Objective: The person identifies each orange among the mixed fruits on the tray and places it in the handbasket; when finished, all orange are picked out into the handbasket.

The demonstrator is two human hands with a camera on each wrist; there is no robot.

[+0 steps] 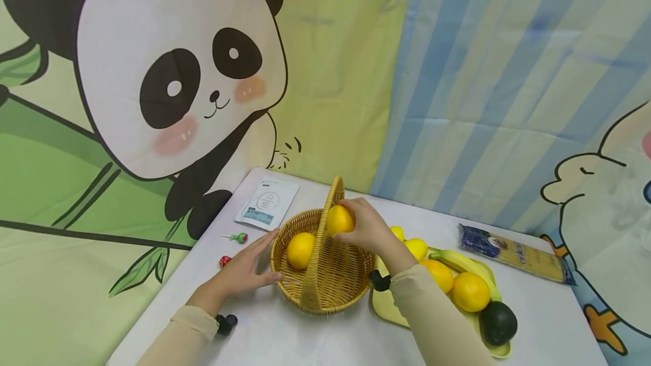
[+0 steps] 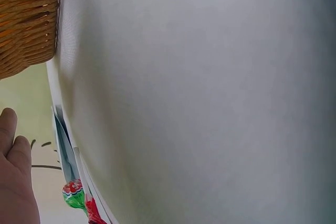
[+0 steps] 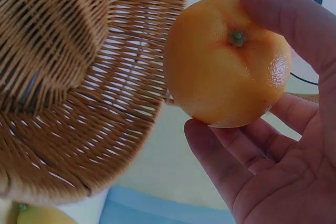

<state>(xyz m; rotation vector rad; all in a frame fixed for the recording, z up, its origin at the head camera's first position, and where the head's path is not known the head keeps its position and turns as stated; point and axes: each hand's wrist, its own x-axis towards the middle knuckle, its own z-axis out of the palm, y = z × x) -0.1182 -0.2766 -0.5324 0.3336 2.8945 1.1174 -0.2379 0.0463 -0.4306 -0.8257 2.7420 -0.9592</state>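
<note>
My right hand [image 1: 367,226] grips an orange [image 1: 339,220] over the right part of a wicker basket [image 1: 335,281], close to its arched handle. In the right wrist view the thumb and fingers curl round that orange [image 3: 226,66], its green stem end showing. A second orange [image 1: 301,250] lies inside the basket, left of the handle. At the basket's left side, my left hand [image 1: 249,264] has its fingers extended, fingertips and thumb at the rim. Only part of the left hand [image 2: 18,182] and the basket's wall [image 2: 26,24] enter the left wrist view.
Right of the basket, a yellow tray [image 1: 391,306] carries lemons [image 1: 416,248], oranges [image 1: 470,291], a banana [image 1: 460,260] and a dark green avocado-like fruit [image 1: 498,323]. Farther right lies a noodle packet [image 1: 516,253]. A white pouch [image 1: 268,203] and wrapped lollipops [image 1: 240,238] lie left.
</note>
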